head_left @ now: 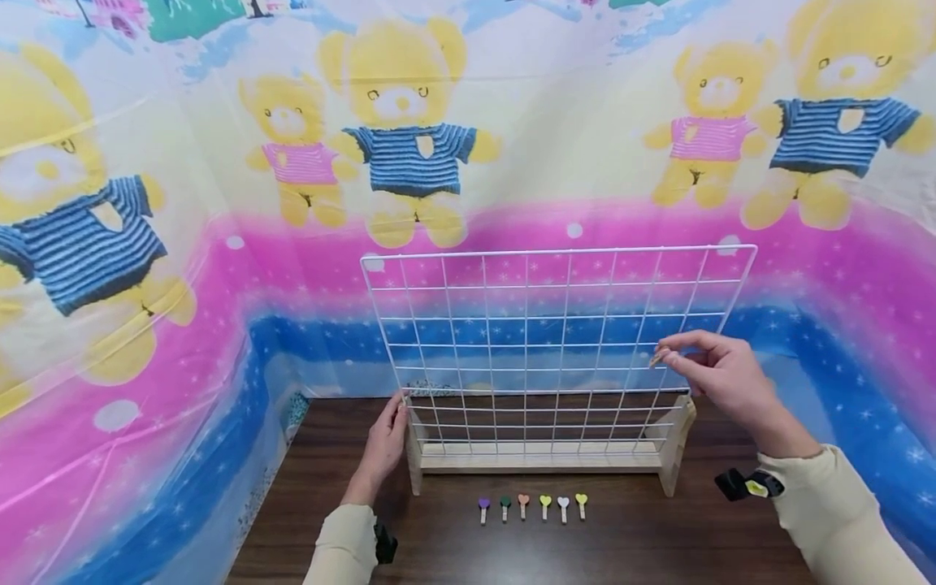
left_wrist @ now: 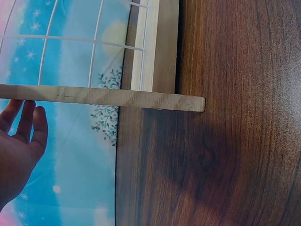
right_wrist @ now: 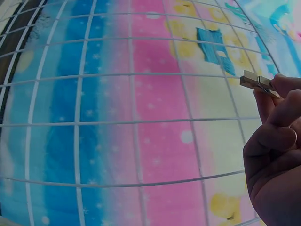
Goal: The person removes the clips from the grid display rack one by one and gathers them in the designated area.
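My right hand (head_left: 720,378) pinches a small wooden clothespin (right_wrist: 254,80) between thumb and fingertips, in front of the right part of a white wire grid (head_left: 526,321). The pin's free end points away from the fingertips; whether it touches the wire I cannot tell. The grid stands upright in a wooden stand (head_left: 541,465). At its left side, my left hand (head_left: 383,443) touches the outer face of the wooden upright (left_wrist: 141,99) with its fingertips. Several heart-topped clothespins (head_left: 544,505) lie in a row before the stand, in purple, dark green, orange, yellow and white.
The stand is on a dark brown wooden table (head_left: 453,552). A printed cloth (head_left: 548,146) with teddy bears and pink and blue bands hangs behind and around it. Dark wrist straps (head_left: 749,485) sit on both sleeves.
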Demonstrator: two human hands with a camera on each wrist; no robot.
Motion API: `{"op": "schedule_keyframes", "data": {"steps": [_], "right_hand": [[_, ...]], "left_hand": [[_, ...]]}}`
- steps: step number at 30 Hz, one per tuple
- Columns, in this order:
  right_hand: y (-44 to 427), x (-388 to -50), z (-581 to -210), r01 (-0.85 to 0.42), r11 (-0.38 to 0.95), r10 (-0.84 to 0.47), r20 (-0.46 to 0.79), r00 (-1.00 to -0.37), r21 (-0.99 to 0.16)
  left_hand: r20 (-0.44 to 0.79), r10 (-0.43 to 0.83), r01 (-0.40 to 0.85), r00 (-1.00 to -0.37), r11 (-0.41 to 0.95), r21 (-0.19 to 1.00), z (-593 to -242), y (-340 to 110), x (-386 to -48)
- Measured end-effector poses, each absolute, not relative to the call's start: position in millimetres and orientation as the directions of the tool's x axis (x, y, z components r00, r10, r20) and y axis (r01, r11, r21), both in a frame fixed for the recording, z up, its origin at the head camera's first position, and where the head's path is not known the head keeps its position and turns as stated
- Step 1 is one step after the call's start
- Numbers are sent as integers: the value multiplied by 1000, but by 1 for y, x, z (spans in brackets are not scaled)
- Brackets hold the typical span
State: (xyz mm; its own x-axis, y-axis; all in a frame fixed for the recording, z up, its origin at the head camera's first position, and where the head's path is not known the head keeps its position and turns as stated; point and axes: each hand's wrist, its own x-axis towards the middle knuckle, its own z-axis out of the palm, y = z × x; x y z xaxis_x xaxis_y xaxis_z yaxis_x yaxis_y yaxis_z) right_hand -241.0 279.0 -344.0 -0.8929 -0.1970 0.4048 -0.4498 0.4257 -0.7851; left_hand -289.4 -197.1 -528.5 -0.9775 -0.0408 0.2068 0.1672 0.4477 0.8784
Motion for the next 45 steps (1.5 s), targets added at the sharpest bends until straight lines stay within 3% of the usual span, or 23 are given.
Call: {"op": "schedule_keyframes", "data": {"steps": [15,25,36,45], "right_hand": [[254,-239,-399,-340,439,-250,250,-935,-832],[244,-243,-456,-262,515,-286,124,-950,-816],[243,-245,-543,-379,565,-366,190,-911,-733],[240,-247,-583,-218,608,-276,55,-960,-763]], "left_hand": [[191,-35,153,-981,469,870,-528,-198,-291],[190,-40,153,-981,446,882,-526,-198,-292],[202,-43,161,-978,451,878,-528,-198,-291],[200,-45,161,-979,436,885,-527,-197,-290]]}}
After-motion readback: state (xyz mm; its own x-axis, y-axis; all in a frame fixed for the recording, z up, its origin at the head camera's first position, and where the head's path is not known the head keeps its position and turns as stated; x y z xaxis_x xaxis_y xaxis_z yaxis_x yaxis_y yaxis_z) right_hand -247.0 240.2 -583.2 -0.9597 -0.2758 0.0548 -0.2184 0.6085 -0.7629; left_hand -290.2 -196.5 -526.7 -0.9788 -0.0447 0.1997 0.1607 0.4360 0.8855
